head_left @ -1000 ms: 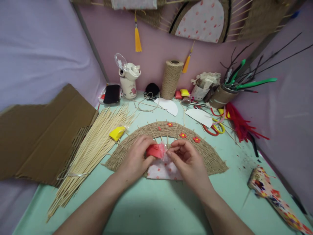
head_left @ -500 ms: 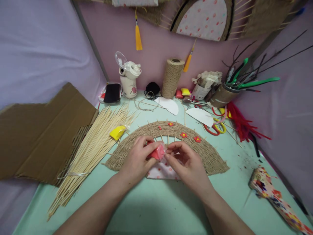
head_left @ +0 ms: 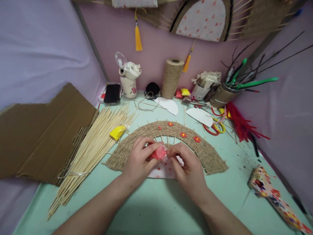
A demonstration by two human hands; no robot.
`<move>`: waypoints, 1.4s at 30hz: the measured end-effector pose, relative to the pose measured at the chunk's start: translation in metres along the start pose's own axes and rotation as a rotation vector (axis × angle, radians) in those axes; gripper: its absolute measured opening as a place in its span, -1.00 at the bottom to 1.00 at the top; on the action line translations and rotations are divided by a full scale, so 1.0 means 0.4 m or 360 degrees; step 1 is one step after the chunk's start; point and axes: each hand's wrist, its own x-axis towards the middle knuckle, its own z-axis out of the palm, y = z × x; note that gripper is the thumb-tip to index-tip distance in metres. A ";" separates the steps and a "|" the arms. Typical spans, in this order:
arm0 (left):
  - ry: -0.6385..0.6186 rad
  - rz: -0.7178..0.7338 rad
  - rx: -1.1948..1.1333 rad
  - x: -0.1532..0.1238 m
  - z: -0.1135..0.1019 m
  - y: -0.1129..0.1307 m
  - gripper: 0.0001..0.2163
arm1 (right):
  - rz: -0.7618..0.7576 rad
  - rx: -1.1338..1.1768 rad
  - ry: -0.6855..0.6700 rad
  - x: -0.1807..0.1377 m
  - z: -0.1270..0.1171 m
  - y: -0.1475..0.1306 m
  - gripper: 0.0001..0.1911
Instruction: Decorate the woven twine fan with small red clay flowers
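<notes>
My left hand [head_left: 140, 158] is closed around a packet of red modelling clay [head_left: 159, 152] in clear wrap. At the packet's mouth, the thumb and forefinger of my right hand [head_left: 188, 166] are pinched together; whatever they grip is too small to make out. Under both hands lies a woven twine fan [head_left: 144, 130] with thin sticks poking from its edge. Small red flowers [head_left: 183, 134] with yellow centres dot its band. Below, my hands partly cover a white fabric piece [head_left: 158, 173] with pink spots.
A bundle of thin sticks [head_left: 90, 150] and a yellow clay packet [head_left: 117, 133] lie left, beside cardboard [head_left: 46, 137]. Behind stand a twine spool [head_left: 172, 78] and a white hot-drink-style bottle [head_left: 129, 81]. Scissors [head_left: 220, 127] and a flower-patterned glue gun [head_left: 269, 192] are right.
My right fingers have closed from a loose curl into a pinch at the packet's mouth. The left hand still holds the packet, now turned slightly.
</notes>
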 end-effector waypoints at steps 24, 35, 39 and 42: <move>0.0295 0.0333 0.0380 -0.008 0.021 -0.010 -0.80 | 0.0184 -0.0130 -0.0004 0.007 0.016 -0.003 -0.95; 0.0300 0.0288 0.0447 -0.009 0.021 -0.012 -0.81 | 0.0157 -0.0183 0.0022 -0.004 0.028 0.003 -0.88; 0.0273 0.0289 0.0450 -0.012 0.024 -0.013 -0.80 | 0.0207 -0.0191 0.0032 -0.002 0.035 0.005 -0.89; 0.0251 0.0298 0.0444 -0.015 0.026 -0.012 -0.78 | 0.0324 -0.0139 0.0022 0.001 0.039 0.003 -0.88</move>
